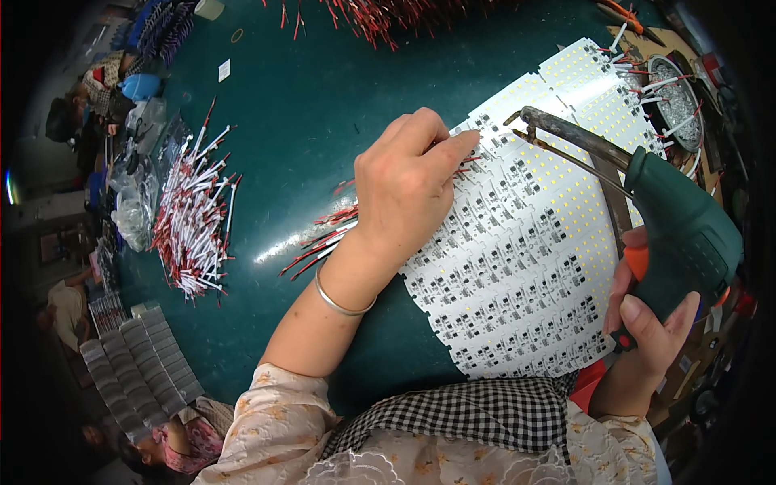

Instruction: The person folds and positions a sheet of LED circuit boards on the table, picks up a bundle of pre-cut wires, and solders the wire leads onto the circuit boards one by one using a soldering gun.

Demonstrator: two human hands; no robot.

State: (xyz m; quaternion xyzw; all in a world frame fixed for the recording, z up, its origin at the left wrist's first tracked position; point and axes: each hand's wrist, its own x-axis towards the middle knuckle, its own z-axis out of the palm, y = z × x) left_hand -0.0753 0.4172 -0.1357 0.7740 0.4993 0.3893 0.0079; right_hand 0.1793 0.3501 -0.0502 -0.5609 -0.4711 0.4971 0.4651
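A white panel of LED circuit boards (pixel 517 275) lies slanted on the table, with rows of small dark parts and yellow dots. Over its upper left edge is my left hand (pixel 404 178), fingers closed on a bunch of thin red and white wires (pixel 327 234). The wires trail out to the left beneath the hand, and a few red ends show past the fingers. My right hand (pixel 659 323) grips a green soldering gun (pixel 683 234) by its handle. The gun's dark metal tip hovers over or touches the panel, right of my left fingertips; I cannot tell which.
On the green table (pixel 275 170), a heap of white and red wires (pixel 194 218) lies left. More red wires (pixel 380 16) lie at the far edge. A metal bowl (pixel 677 105) and orange-handled pliers (pixel 622 12) are far right. Stacked grey trays (pixel 141 364) stand lower left; other people sit beyond.
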